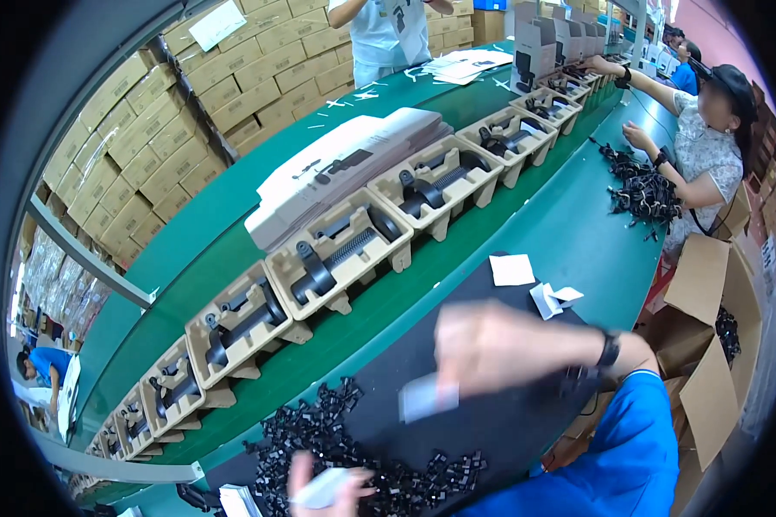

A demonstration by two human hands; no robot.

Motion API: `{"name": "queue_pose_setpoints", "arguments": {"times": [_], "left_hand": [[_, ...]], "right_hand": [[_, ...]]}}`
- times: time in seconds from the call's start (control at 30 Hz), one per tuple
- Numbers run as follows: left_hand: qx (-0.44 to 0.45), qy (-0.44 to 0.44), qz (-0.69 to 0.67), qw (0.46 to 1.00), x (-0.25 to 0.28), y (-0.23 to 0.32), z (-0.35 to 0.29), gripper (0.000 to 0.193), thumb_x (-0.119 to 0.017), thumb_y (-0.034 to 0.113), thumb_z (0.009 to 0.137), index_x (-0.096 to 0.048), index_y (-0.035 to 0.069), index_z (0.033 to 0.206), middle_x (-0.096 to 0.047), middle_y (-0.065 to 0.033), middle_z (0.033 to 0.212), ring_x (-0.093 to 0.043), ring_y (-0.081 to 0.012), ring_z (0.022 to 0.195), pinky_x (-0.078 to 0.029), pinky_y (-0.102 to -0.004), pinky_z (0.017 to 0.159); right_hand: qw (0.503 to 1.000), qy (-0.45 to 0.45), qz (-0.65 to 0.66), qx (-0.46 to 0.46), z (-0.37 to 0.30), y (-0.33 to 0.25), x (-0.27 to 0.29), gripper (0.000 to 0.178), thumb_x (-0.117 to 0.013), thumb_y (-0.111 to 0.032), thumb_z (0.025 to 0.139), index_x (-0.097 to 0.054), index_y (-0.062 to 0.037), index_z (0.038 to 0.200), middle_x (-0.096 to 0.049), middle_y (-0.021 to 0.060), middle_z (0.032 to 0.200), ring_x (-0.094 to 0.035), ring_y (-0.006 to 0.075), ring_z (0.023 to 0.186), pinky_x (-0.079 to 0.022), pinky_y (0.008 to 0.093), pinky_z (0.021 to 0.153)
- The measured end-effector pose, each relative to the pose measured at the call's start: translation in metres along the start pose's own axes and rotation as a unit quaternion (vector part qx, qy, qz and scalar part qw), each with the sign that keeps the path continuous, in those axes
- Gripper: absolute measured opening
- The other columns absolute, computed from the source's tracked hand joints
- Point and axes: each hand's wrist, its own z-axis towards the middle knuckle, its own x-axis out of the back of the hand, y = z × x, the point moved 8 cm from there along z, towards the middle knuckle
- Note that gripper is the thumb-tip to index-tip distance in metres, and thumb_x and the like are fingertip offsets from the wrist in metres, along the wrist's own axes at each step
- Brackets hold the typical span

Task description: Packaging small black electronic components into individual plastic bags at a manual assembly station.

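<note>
A long green conveyor table (569,233) carries beige moulded pulp trays (341,250) past stacked brown cardboard boxes (147,129); the blurred right hand (491,345) has its grip clenched on a small white packet (427,398); the left hand (323,491) grasps another white packet (319,489) over small black plastic clips (336,439) on a black mat (500,422).
</note>
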Motion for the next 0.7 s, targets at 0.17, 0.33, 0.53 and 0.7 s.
{"name": "queue_pose_setpoints", "arguments": {"times": [0.17,0.33,0.53,0.7], "left_hand": [[0.0,0.075,0.01,0.997,0.012,0.015,0.02,0.076,-0.064,-0.007,0.079,-0.021,-0.002,0.143,-0.063,-0.0101,0.08,-0.064,-0.0161,0.067,-0.054,-0.0231,0.055],[0.023,0.109,0.024,0.994,0.023,0.006,0.027,0.076,-0.063,-0.007,0.08,-0.021,-0.001,0.143,-0.063,-0.01,0.081,-0.064,-0.0159,0.066,-0.054,-0.0232,0.055],[0.025,0.111,0.017,0.993,0.033,-0.004,0.024,0.077,-0.063,-0.008,0.08,-0.02,0.0,0.144,-0.063,-0.0107,0.083,-0.064,-0.0166,0.066,-0.054,-0.0233,0.056],[0.056,0.11,-0.05,0.991,0.045,-0.01,0.006,0.07,-0.064,-0.009,0.079,-0.03,-0.002,0.14,-0.065,-0.0121,0.087,-0.065,-0.0176,0.068,-0.055,-0.0245,0.059]], "right_hand": [[0.82,0.276,-0.433,-0.252,-0.032,0.204,0.183,0.018,-0.071,-0.024,0.075,-0.064,-0.0072,0.075,-0.058,0.0118,0.079,-0.059,0.0293,0.076,-0.047,0.0411,0.066],[0.775,0.268,-0.449,-0.356,-0.041,0.294,0.185,0.018,-0.073,-0.027,0.072,-0.067,-0.0097,0.074,-0.061,0.0127,0.079,-0.062,0.0308,0.08,-0.05,0.0424,0.067],[0.731,0.228,-0.447,-0.462,-0.049,0.328,0.186,0.023,-0.075,-0.033,0.069,-0.07,-0.0122,0.078,-0.064,0.0139,0.08,-0.064,0.0319,0.077,-0.051,0.042,0.065],[0.747,0.158,-0.476,-0.437,-0.013,0.242,0.17,0.037,-0.073,-0.035,0.07,-0.069,-0.0113,0.098,-0.064,0.0152,0.091,-0.064,0.0306,0.084,-0.052,0.0408,0.068]]}}
